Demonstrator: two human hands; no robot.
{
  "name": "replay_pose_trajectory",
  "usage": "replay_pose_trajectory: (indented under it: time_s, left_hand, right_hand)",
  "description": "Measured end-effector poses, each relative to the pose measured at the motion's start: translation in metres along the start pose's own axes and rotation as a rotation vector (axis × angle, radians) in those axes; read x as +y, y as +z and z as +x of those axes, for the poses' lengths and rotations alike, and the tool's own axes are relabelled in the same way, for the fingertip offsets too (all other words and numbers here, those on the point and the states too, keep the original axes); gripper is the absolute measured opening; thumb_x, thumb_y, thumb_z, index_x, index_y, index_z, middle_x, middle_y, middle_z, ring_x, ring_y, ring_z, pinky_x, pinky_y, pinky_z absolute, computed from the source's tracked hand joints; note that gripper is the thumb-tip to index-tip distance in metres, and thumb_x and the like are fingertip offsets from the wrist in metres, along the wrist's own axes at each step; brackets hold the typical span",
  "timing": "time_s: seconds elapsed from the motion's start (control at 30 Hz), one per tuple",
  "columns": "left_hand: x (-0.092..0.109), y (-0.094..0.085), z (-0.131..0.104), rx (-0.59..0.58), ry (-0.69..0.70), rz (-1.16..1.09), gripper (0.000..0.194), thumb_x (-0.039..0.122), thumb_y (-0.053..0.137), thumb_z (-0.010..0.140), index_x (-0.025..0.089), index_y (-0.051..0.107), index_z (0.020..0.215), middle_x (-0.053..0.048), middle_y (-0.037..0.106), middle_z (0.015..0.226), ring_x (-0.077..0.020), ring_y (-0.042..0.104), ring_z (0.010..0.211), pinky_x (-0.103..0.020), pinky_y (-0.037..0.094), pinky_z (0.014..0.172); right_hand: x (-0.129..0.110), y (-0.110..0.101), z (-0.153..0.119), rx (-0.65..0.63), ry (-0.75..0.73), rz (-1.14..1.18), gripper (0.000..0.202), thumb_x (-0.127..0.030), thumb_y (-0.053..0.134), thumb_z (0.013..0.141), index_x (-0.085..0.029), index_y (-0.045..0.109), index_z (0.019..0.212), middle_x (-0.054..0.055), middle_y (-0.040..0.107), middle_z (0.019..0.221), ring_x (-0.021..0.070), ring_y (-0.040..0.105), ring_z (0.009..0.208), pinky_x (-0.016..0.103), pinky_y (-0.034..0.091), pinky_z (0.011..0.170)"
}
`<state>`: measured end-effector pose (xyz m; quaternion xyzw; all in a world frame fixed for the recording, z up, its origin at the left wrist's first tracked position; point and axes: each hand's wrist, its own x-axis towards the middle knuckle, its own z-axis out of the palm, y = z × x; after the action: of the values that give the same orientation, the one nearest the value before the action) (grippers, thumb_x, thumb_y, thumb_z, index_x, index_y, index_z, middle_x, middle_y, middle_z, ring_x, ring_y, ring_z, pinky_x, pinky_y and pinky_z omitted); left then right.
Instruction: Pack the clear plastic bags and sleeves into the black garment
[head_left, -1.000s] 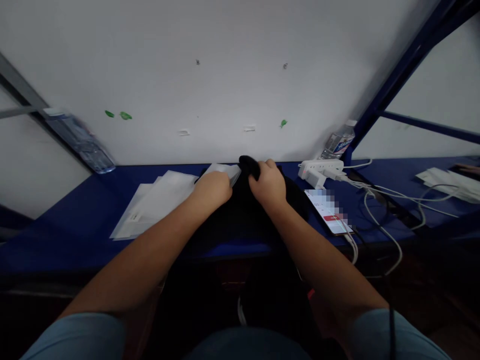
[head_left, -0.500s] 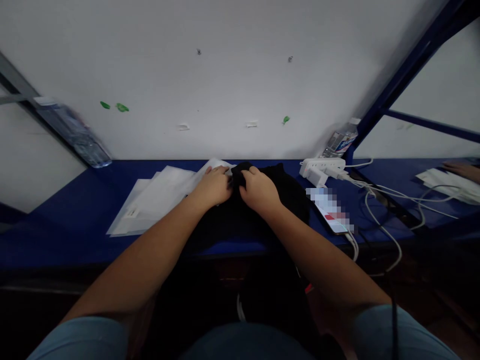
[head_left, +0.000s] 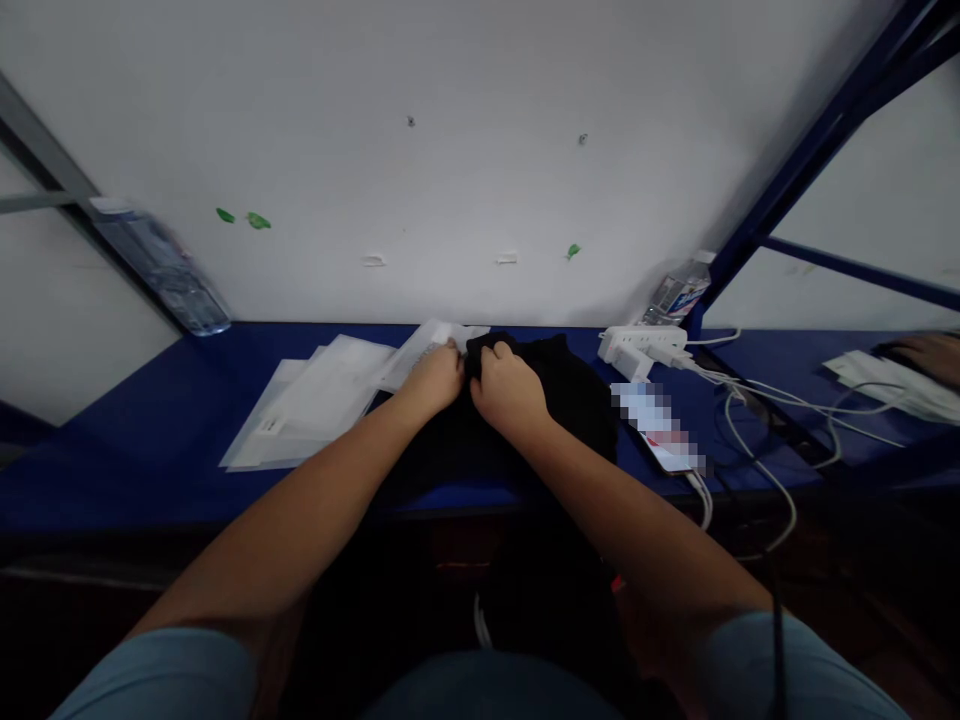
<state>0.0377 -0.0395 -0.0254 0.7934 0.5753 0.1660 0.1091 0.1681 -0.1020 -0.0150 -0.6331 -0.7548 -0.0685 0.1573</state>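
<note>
Black cloth (head_left: pixel 577 400) lies bunched on the blue table (head_left: pixel 172 400) in front of me. My right hand (head_left: pixel 510 390) is closed on its upper edge, fingers curled into the fabric. Just to the left, my left hand (head_left: pixel 439 378) is also closed, gripping the cloth's edge, with its fingertips partly hidden. A small gap separates the two hands. Translucent plastic bags (head_left: pixel 330 385) lie in a loose pile left of the cloth, and one (head_left: pixel 427 345) reaches behind my left hand.
Right of the cloth are a phone (head_left: pixel 660 430), a white power strip (head_left: pixel 645 340) with cables and a bottle (head_left: pixel 679 290). Another bottle (head_left: pixel 165 270) leans at the left. Another person's hand (head_left: pixel 930 355) rests near white sheets (head_left: pixel 892 385) at the far right.
My left hand's fingers, spread over the bag before, are now curled in at the cloth's edge. My right hand has shifted slightly left. The whole view has moved a little.
</note>
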Motion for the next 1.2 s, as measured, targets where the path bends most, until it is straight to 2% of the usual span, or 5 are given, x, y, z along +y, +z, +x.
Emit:
replay_pose_trajectory:
  time_s: [0.37, 0.73, 0.83, 0.97, 1.2]
  left_hand:
    - [0.009, -0.006, -0.005, 0.052, -0.040, -0.062, 0.040, 0.014, 0.037, 0.097, 0.005, 0.061, 0.128, -0.020, 0.070, 0.123, -0.0258, 0.064, 0.121, -0.034, 0.048, 0.102]
    - [0.016, -0.005, -0.013, 0.067, 0.006, 0.014, 0.041, 0.020, 0.035, 0.101, 0.006, 0.065, 0.124, -0.020, 0.053, 0.148, -0.0258, 0.062, 0.124, -0.033, 0.047, 0.106]
    - [0.016, -0.001, -0.015, 0.042, 0.029, 0.098, 0.039, 0.017, 0.036, 0.100, 0.006, 0.064, 0.125, -0.021, 0.051, 0.150, -0.0263, 0.056, 0.132, -0.034, 0.042, 0.111]
    - [0.018, 0.008, -0.019, 0.025, 0.064, 0.157, 0.040, 0.013, 0.039, 0.096, 0.002, 0.061, 0.128, -0.024, 0.053, 0.146, -0.0269, 0.049, 0.139, -0.033, 0.037, 0.116]
    - [0.015, -0.002, 0.001, -0.020, 0.002, 0.171, 0.039, 0.027, 0.051, 0.092, 0.007, 0.065, 0.123, -0.023, 0.059, 0.137, -0.0325, 0.055, 0.132, -0.038, 0.045, 0.108]
  right_hand:
    - [-0.002, 0.004, -0.002, -0.088, -0.106, -0.087, 0.032, -0.021, 0.042, 0.098, -0.009, 0.062, 0.120, 0.019, 0.064, 0.116, 0.0275, 0.063, 0.099, 0.037, 0.051, 0.079]
    - [0.004, 0.011, -0.002, -0.067, -0.241, 0.051, 0.041, -0.026, 0.046, 0.094, -0.008, 0.062, 0.128, 0.020, 0.064, 0.120, 0.0321, 0.059, 0.107, 0.046, 0.047, 0.093]
    - [0.022, 0.008, 0.008, -0.079, -0.191, 0.335, 0.037, -0.019, 0.041, 0.094, -0.016, 0.068, 0.119, 0.011, 0.068, 0.113, 0.0236, 0.062, 0.104, 0.037, 0.048, 0.096]
    - [0.049, 0.004, 0.022, 0.210, 0.166, 0.434, 0.040, -0.021, 0.039, 0.093, -0.016, 0.069, 0.119, 0.013, 0.068, 0.118, 0.0250, 0.061, 0.114, 0.039, 0.045, 0.104]
    - [0.055, 0.012, 0.024, -0.112, 0.279, 0.378, 0.051, -0.038, 0.047, 0.094, -0.026, 0.057, 0.143, 0.011, 0.066, 0.134, 0.0332, 0.058, 0.127, 0.051, 0.042, 0.108]
